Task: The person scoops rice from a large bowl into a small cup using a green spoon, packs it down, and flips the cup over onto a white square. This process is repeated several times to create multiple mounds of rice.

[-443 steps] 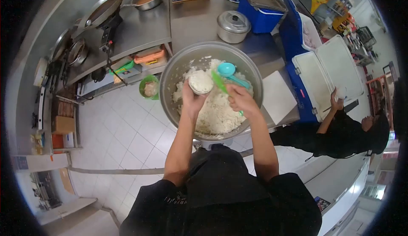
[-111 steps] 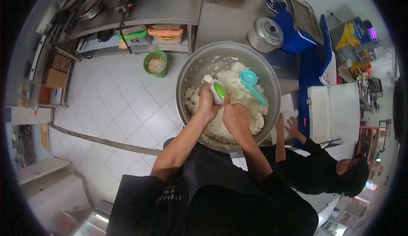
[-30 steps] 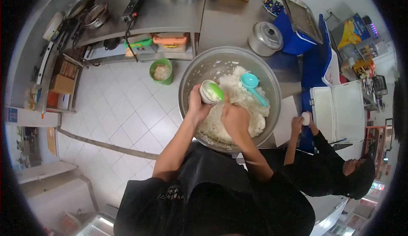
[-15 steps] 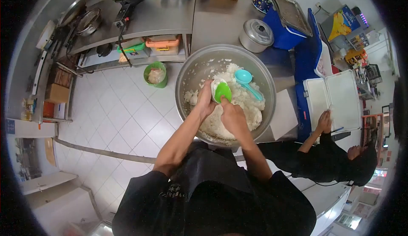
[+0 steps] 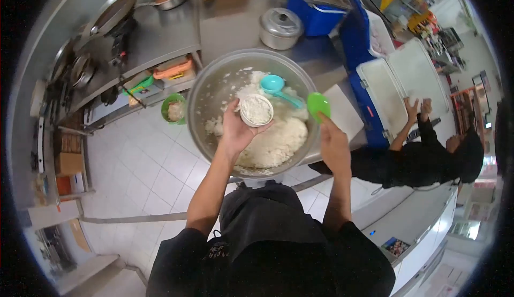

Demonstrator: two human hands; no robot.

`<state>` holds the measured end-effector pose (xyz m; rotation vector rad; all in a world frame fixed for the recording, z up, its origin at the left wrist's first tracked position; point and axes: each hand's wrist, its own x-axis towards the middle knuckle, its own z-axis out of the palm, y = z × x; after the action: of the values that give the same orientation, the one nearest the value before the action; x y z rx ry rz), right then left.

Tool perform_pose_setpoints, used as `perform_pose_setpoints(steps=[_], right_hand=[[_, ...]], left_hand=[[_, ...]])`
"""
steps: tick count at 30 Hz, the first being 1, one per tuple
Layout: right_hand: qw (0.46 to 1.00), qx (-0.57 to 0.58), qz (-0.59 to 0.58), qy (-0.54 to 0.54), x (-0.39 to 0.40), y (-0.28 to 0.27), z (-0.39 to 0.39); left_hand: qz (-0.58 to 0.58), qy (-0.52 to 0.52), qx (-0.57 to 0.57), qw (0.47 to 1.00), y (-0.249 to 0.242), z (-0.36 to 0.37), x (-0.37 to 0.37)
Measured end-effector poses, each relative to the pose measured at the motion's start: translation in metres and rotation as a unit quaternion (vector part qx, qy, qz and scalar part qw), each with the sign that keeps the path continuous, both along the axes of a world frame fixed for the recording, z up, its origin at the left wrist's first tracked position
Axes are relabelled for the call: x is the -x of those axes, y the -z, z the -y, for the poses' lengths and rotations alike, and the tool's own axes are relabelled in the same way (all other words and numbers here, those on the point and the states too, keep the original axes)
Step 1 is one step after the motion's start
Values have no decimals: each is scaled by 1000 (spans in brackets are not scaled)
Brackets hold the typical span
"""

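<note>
My left hand (image 5: 238, 131) is wrapped round a small white bowl (image 5: 244, 119) filled with rice (image 5: 257, 109), tilted toward the camera. It is held above a large metal pot (image 5: 199, 91). My right hand (image 5: 334, 144) grips a green rice paddle (image 5: 319, 105) by its lower end, over the pot's right rim and apart from the bowl. Inside the pot lies a heap of white rice (image 5: 281, 144), with grains stuck to the wall. A turquoise ladle (image 5: 273, 84) rests on that rice, its handle slanting down to the right.
Beyond the pot, a lidded metal pot (image 5: 281, 28) and a blue cooler (image 5: 313, 16) stand on the steel counter (image 5: 230, 27). At right, a co-worker (image 5: 423, 158) has both hands by an opened white-lined cooler (image 5: 383, 91). A green bin (image 5: 173, 108) sits left of the pot.
The green paddle has come away from the bowl and moved right with my right hand. My left hand has turned the bowl so its rice faces up. The whole view has shifted.
</note>
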<state>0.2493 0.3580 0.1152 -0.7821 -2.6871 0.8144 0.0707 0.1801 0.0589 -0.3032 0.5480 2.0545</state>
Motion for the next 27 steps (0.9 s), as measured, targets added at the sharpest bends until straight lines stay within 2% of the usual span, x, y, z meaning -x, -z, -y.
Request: perform_pose_setpoints(steps=[3,6,8,10,11,12,13,14,15,16,17,18,20,21,22,24,25,26,27], right_hand=[[987,99,-91,90,-75,13,-43],[978,103,-113,145,-152,87,-86],[950,203,-50,230,-193,128,-101],[930,247,-28,271,-232,187,-110],[912,284,-13,297,-252,218,-112],[891,320,-1,323,-270,237,-112],[906,279,35,317,-281,240,-113],[902,285,35,323,-298,249,-109],[887,308,23,344,-314,261,-105],[871,330,12,365,-324,265,-103],[868,333,14,370,-336,267,-101],[862,333,20,381,-342,261,-98],[852,339,32,398,-352,251,-90],[849,343,57,398,-355,248,-91],[848,344,80,396,-356,246,-96],[857,334,68,386,-352,237,-107],[866,325,58,374,-349,229,-109],[868,324,60,371,-340,218,-114],[882,315,28,348,-328,203,-121]], left_hand=[[-58,51,-30,997,-8,-51,-32],[19,85,-83,993,-2,-127,-76],[22,101,-95,990,15,-184,-104],[25,86,1,996,48,-245,-124],[-25,92,20,995,83,-273,-132],[-22,99,29,994,115,-298,-141],[-174,83,151,969,142,-322,-146],[-322,66,265,906,164,-342,-150],[-324,71,269,904,181,-360,-153],[-483,69,347,801,195,-374,-156],[-622,64,407,666,209,-387,-161],[-623,70,406,665,218,-397,-164],[-780,48,403,477,236,-404,-172],[-786,65,405,463,243,-409,-171],[-785,66,404,464,235,-409,-172],[-753,-52,393,525,192,-401,-167],[-747,-94,380,537,176,-388,-160],[-700,-119,398,582,152,-371,-153],[-612,-107,405,671,111,-344,-148]])
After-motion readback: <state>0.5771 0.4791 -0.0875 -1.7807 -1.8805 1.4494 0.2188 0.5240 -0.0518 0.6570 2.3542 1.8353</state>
